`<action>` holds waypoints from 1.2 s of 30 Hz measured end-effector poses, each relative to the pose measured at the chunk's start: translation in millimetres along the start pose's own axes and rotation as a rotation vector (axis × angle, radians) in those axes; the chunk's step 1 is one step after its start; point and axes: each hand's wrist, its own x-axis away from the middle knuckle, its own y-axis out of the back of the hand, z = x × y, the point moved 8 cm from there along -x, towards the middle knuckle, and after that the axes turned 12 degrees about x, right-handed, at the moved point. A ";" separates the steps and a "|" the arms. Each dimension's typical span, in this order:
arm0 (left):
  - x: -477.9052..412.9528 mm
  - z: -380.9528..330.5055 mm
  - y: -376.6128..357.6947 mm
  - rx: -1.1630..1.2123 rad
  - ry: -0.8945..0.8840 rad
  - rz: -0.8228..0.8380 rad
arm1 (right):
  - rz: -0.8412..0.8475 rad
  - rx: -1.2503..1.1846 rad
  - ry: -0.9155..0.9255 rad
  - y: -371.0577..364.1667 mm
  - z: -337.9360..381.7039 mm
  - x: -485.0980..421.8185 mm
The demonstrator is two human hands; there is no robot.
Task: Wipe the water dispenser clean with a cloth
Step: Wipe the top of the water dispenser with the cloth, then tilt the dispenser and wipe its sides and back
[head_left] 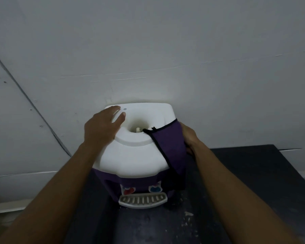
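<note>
Countertop water dispenser [130,155], white moulded plastic top over a purple body, stood on the dark bench [245,173], back against the wall. Judged rigid and smooth, probably slick where wet. No bottle sat in the round well, so it was likely light enough to slide under a sideways wipe. Best braced from the flat top, never by the taps or drip tray.

Purple cloth [171,143] with black stitched edging was soft and limp. It lay over the top's right edge and hung down the right flank. Judged easy to bunch; its loose tail could snag on the taps.

Left hand [102,124] rested flat on the top's rear-left, fingers [121,118] straight and slightly spread, holding nothing. Right hand [188,138] gripped the cloth from behind against the flank, its fingertips hidden by the fabric.

Markings: a small dark mark [125,109] near the left fingertips, too small to read. Red tap [128,191] and blue tap [154,189] sat above the white slotted drip tray [142,199], any lettering blurred. No brand was legible.

Grey-white wall [148,50] behind. Pale flecks [188,213] on the bench.
</note>
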 end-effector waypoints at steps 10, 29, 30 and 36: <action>39.8 -105.3 -39.8 -0.084 -0.295 0.004 | -0.269 -0.112 0.100 55.9 -14.5 -43.7; 23.0 -134.8 -136.0 -0.416 -0.227 0.232 | 0.048 -0.331 0.573 12.7 -11.0 23.1; 23.3 -134.7 -135.9 -0.425 -0.243 0.224 | 0.047 -0.342 0.570 11.2 -11.5 16.6; 21.5 -136.0 -137.6 -0.437 -0.239 0.201 | 0.013 -0.352 0.473 4.3 6.6 -42.4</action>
